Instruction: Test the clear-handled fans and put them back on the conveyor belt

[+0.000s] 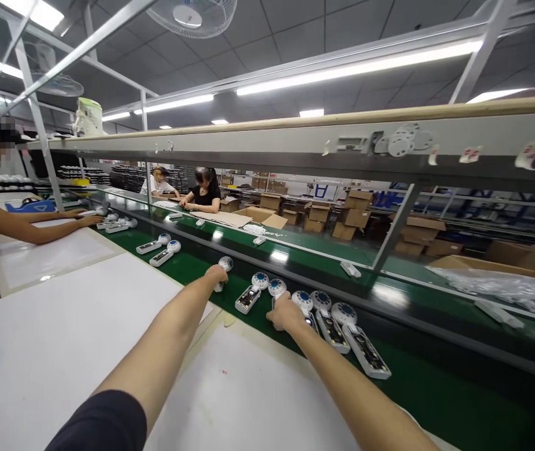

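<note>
My left hand (217, 274) is closed round a white device with a round head (225, 264), over the green belt. Further right, my right hand (287, 313) has its fingers wrapped on another white device, whose round head with a blue centre (277, 287) shows above the fingers. Between the hands lies a device with its circuit side up (247, 299). Several more open-bodied devices, such as the large one (367, 351), lie side by side to the right of my right hand. Two others (165, 253) rest on the belt beyond my left hand.
A white work surface (84, 332) borders the green belt (418, 401). At the left, a person's hands (89, 220) touch devices on the belt. A metal post (396, 225) stands beyond it, with a low shelf beam (267, 147) overhead. White parts (351, 269) lie across the divider.
</note>
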Tool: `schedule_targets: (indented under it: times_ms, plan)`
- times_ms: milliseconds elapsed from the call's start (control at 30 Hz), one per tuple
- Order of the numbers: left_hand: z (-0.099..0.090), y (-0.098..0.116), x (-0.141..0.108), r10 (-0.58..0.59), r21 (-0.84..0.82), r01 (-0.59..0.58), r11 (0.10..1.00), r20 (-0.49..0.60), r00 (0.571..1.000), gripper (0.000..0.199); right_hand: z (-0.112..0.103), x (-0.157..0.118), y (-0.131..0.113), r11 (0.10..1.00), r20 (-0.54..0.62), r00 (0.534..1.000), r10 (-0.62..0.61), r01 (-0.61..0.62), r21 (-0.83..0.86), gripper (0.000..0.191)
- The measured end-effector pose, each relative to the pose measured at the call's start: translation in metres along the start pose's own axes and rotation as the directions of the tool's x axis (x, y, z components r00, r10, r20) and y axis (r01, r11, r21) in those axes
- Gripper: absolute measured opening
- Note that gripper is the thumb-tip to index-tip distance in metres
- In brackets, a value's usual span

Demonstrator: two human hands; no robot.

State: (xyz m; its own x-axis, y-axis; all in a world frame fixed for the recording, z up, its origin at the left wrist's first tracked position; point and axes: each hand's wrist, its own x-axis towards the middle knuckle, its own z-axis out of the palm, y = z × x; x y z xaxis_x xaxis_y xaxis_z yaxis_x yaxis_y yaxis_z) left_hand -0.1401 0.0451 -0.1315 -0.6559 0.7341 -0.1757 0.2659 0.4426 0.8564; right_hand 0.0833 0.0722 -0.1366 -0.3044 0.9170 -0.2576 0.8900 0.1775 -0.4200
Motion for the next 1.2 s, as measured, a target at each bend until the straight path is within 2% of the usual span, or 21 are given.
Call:
schedule_targets:
  times_ms: [67,133,200,267,400,500,567,700,800,867,933,1100,1200]
  plan:
    - [-0.002,0.002,-0.006,-0.089,-0.074,0.091,0.993,0.029,0.996,0.039,-0.007,-0.003,-0.001,0.987,0.09,0.996,0.016,-0.03,0.157,0.034]
    - [-0.003,0.005,-0.015,-0.129,-0.166,0.139,0.976,0.067,0.989,0.039,-0.017,-0.009,0.002,0.94,0.193,0.981,-0.018,-0.049,0.338,0.027]
    - [-0.004,0.011,-0.027,-0.106,-0.282,0.133,0.95,0.107,0.989,0.038,-0.03,-0.02,0.008,0.856,0.255,0.963,-0.09,-0.056,0.514,0.024]
    - [-0.003,0.02,-0.042,-0.036,-0.406,0.092,0.909,0.143,0.989,0.035,-0.046,-0.035,0.018,0.746,0.258,0.952,-0.168,-0.048,0.664,0.022]
    - [0.002,0.054,-0.086,0.18,-0.626,-0.011,0.78,0.208,0.961,0.025,-0.086,-0.072,0.037,0.496,0.091,0.961,-0.26,0.052,0.867,0.023]
    - [0.006,0.087,-0.133,0.38,-0.747,-0.114,0.655,0.195,0.904,0.013,-0.113,-0.101,0.05,0.363,-0.084,0.963,-0.256,0.177,0.915,0.017]
    - [0.009,0.108,-0.169,0.499,-0.795,-0.18,0.579,0.172,0.849,0.024,-0.126,-0.12,0.059,0.314,-0.185,0.951,-0.247,0.259,0.913,0.01]
    - [0.014,0.131,-0.227,0.712,-0.86,-0.26,0.439,0.157,0.684,0.044,-0.139,-0.15,0.072,0.199,-0.368,0.886,-0.283,0.429,0.881,0.035]
    - [0.021,0.132,-0.249,0.792,-0.884,-0.28,0.375,0.149,0.592,0.055,-0.143,-0.162,0.079,0.173,-0.433,0.833,-0.344,0.51,0.843,0.046]
    - [0.026,0.129,-0.253,0.819,-0.884,-0.298,0.36,0.146,0.555,0.06,-0.145,-0.166,0.083,0.181,-0.44,0.815,-0.378,0.531,0.828,0.048]
    - [0.03,0.126,-0.253,0.834,-0.878,-0.312,0.362,0.156,0.53,0.065,-0.146,-0.168,0.085,0.182,-0.432,0.818,-0.38,0.524,0.832,0.047]
    - [0.028,0.124,-0.249,0.833,-0.868,-0.327,0.373,0.159,0.53,0.074,-0.144,-0.164,0.085,0.155,-0.439,0.839,-0.32,0.504,0.85,0.046]
    - [0.023,0.125,-0.247,0.832,-0.869,-0.334,0.366,0.145,0.535,0.071,-0.142,-0.16,0.082,0.164,-0.461,0.841,-0.283,0.516,0.841,0.047]
